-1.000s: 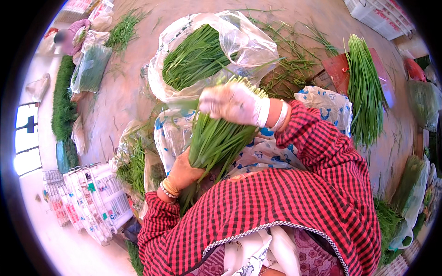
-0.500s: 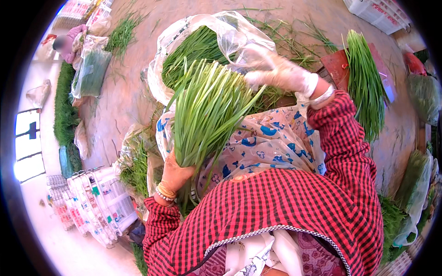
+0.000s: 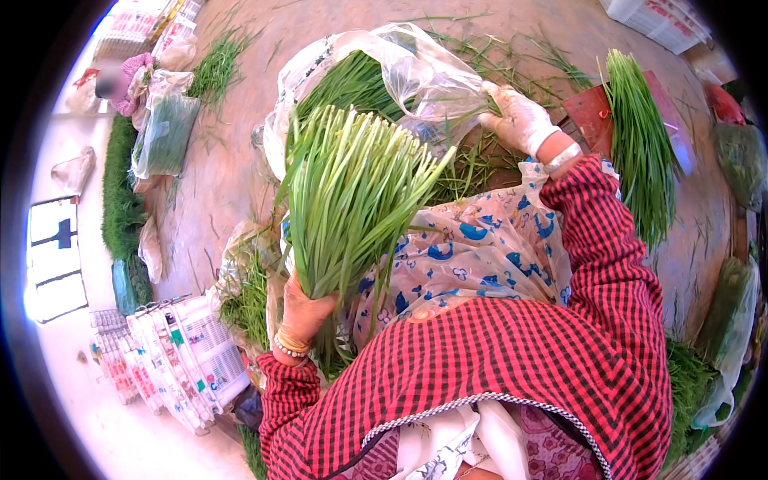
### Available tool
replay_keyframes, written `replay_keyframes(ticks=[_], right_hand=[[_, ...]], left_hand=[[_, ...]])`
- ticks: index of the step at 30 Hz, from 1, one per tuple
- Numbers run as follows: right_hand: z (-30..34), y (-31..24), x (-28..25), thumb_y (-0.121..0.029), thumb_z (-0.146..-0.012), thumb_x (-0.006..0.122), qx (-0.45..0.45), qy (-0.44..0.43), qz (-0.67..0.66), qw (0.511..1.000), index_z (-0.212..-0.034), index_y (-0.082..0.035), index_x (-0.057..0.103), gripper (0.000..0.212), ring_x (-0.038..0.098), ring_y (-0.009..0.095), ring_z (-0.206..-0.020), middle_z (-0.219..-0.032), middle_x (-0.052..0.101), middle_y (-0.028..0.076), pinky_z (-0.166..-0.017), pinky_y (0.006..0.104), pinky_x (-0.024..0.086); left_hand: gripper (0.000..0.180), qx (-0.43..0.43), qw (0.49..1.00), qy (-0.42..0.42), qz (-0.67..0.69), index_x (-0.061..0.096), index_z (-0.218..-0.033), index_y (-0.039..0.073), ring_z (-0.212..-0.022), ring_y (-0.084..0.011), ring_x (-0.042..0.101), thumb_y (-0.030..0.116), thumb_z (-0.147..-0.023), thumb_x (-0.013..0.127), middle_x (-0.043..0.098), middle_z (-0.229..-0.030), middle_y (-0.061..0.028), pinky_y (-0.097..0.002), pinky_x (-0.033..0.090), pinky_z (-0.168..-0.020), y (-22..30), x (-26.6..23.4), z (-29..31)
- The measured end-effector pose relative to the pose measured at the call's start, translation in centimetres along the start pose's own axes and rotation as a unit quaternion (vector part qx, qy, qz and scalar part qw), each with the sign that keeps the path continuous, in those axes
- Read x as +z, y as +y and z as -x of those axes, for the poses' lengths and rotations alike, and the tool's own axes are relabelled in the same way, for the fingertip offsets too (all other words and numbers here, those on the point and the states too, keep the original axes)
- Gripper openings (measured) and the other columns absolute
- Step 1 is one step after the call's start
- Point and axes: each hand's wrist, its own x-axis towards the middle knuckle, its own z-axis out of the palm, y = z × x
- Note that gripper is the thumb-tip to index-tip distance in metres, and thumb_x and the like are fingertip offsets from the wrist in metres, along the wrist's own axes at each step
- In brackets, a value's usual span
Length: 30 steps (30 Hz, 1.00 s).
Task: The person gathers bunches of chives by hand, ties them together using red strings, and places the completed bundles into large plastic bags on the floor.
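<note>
My left hand [image 3: 306, 308] is closed round the lower, leafy part of a thick bunch of garlic chives [image 3: 352, 208]; its pale cut ends point up and away from me. A beaded bracelet circles that wrist. To the right, my right hand [image 3: 520, 120], in a thin whitish glove, has its fingers closed at the edge of a clear plastic bag [image 3: 440, 76], which is drawn out toward it. Inside the bag lie more green chives [image 3: 356, 88]. Whether a few blades are also between the right fingers I cannot tell. A plastic apron with blue prints [image 3: 472, 248] covers my lap.
Another chive bundle [image 3: 640, 152] rests on a red board [image 3: 588, 116] at right. Loose blades litter the floor beyond the bag. White crates [image 3: 192, 352] stand at lower left, another crate [image 3: 656, 24] at far right. A person [image 3: 132, 84] is at far left beside bagged greens [image 3: 168, 132].
My right hand has moved away from the bunch's cut ends, outward to the right, and now pulls the bag's edge with it. The left hand still holds the bunch, nearly in place.
</note>
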Motion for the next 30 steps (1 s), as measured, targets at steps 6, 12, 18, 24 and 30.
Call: replay_keyframes(ticks=[6, 12, 18, 24, 30], right_hand=[[0.7, -9.8, -2.7, -0.035, -0.088, 0.069, -0.260, 0.086, -0.213, 0.938, -0.102, -0.012, 0.070, 0.028, 0.061, 0.033, -0.104, -0.104, 0.064, 0.015, -0.097, 0.0440, 0.044], [1.3, -10.4, -1.6, -0.042, -0.080, 0.072, -0.220, 0.016, -0.129, 0.967, -0.098, -0.014, 0.071, 0.034, 0.057, 0.032, -0.109, -0.103, 0.063, 0.011, -0.100, 0.0439, 0.039], [1.0, -11.5, -0.7, -0.028, -0.080, 0.074, -0.276, 0.088, -0.130, 0.948, -0.105, -0.012, 0.071, 0.030, 0.058, 0.032, -0.109, -0.110, 0.065, 0.012, -0.097, 0.0423, 0.044], [0.3, -8.0, -1.3, -0.020, -0.079, 0.071, -0.231, 0.100, -0.127, 0.959, -0.078, -0.011, 0.066, 0.010, 0.065, 0.028, -0.087, -0.080, 0.065, 0.006, -0.081, 0.0400, 0.050], [-0.6, -5.1, -2.9, -0.031, -0.081, 0.076, -0.195, 0.124, -0.075, 0.970, -0.105, -0.009, 0.071, 0.033, 0.047, 0.033, -0.131, -0.133, 0.056, 0.016, -0.112, 0.0447, 0.033]], left_hand=[[0.056, -0.017, 0.999, -0.017, -0.031, 0.057, -0.125, 0.002, -0.099, -0.0157, 0.066, -0.002, -0.071, 0.072, 0.071, -0.110, -0.0070, -0.0312, 0.051, -0.091, 1.1, -0.2, -0.9], [0.048, 0.018, 0.999, -0.021, 0.029, 0.063, -0.115, 0.002, -0.094, -0.0183, 0.067, 0.002, -0.069, 0.077, 0.071, -0.106, -0.0085, -0.0327, 0.051, -0.087, 0.0, 0.3, -0.9], [0.057, -0.030, 0.999, -0.026, -0.005, 0.056, -0.125, 0.001, -0.100, -0.0173, 0.065, 0.001, -0.071, 0.074, 0.070, -0.112, -0.0091, -0.0326, 0.050, -0.092, 2.1, 0.5, -1.2], [0.064, -0.017, 0.998, -0.048, 0.033, 0.053, -0.130, 0.002, -0.104, -0.0169, 0.065, 0.000, -0.070, 0.074, 0.069, -0.115, -0.0095, -0.0326, 0.049, -0.094, -0.6, -0.3, -0.9], [0.064, 0.003, 0.999, -0.008, -0.054, 0.053, -0.129, 0.003, -0.102, -0.0182, 0.066, 0.001, -0.068, 0.075, 0.070, -0.115, -0.0098, -0.0334, 0.051, -0.092, -0.3, -0.2, -0.8]])
